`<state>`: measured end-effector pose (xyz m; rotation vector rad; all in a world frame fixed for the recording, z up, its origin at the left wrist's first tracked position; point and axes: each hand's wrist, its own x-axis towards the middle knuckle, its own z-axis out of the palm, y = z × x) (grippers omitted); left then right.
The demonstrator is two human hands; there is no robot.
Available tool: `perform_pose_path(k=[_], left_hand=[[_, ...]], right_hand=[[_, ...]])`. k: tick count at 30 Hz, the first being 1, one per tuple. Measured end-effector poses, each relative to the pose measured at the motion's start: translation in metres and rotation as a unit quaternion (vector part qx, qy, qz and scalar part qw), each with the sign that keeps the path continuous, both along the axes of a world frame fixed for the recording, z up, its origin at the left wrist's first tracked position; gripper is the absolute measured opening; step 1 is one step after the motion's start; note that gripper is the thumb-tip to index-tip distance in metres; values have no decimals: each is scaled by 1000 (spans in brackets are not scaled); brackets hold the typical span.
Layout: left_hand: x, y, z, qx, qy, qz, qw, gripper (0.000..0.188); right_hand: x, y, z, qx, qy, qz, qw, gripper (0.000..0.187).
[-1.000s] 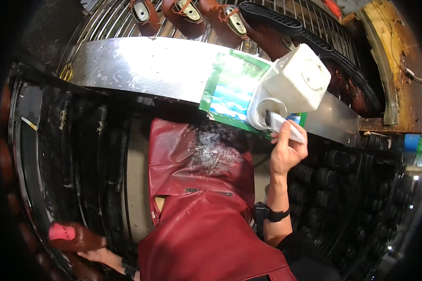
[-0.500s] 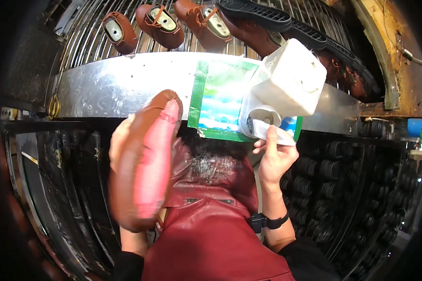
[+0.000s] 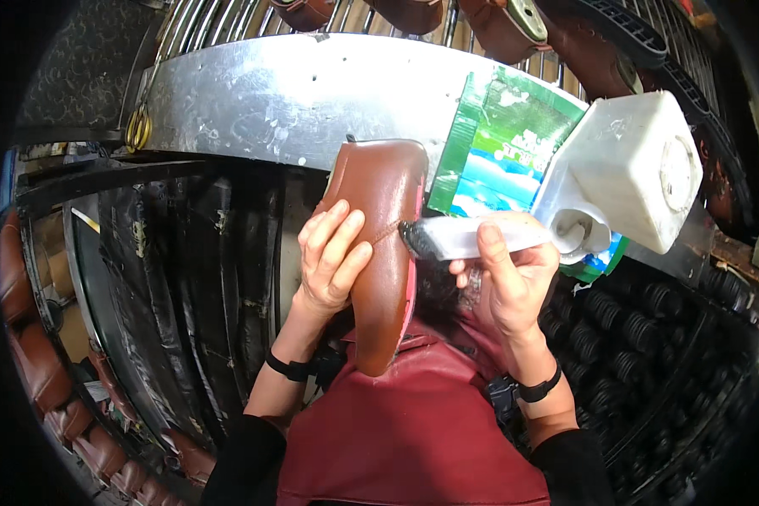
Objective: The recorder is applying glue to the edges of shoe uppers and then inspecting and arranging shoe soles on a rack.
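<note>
A brown leather shoe [image 3: 385, 244] without a sole is held on its side above my lap, toe toward me. My left hand [image 3: 333, 257] is closed round its left side, fingers spread over the leather. Only a thin strip of its pink underside shows along the right edge. My right hand [image 3: 514, 261] grips a white, flat-handled brush [image 3: 460, 238]; its dark bristles touch the shoe's edge near the middle. Just right of that hand, a white plastic jug [image 3: 641, 169] with a round opening [image 3: 578, 234] lies tilted on a green and blue plastic sheet [image 3: 514, 148].
A metal ledge [image 3: 287, 93] runs across the front of a rack of metal rods, where more brown shoes [image 3: 502, 25] and black soles [image 3: 616, 29] lie. Yellow-handled scissors [image 3: 138, 128] hang at the left. Dark stacked pieces [image 3: 624, 337] fill the lower right; several brown shoes [image 3: 101, 451] stand lower left.
The shoe has come upright and turned, so its pink underside now faces right. My right hand has drawn the brush from the jug's opening to the shoe's edge. The view has shifted left.
</note>
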<state>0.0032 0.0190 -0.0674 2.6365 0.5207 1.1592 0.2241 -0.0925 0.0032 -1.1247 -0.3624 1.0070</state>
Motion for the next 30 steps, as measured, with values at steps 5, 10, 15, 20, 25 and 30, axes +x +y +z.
perform_pose_path(k=[5,10,15,20,25,30], left_hand=[[-2,-3,0,-1,-8,3,1000,35],[-2,-4,1,-17,-8,15,1000,34],[4,-1,9,-9,-6,16,1000,37],[5,-1,11,-3,-4,20,1000,44],[12,-4,25,-18,-4,17,1000,56],[13,-6,36,-13,20,22,999,62]], right_hand=[[21,62,-13,-21,-88,-42,995,17],[27,67,-15,-22,-80,-43,996,18],[5,-10,23,-27,-70,55,996,14],[-9,-63,41,115,-324,145,928,11],[-35,-96,67,169,-408,236,865,17],[-15,-90,76,75,-234,120,962,13]])
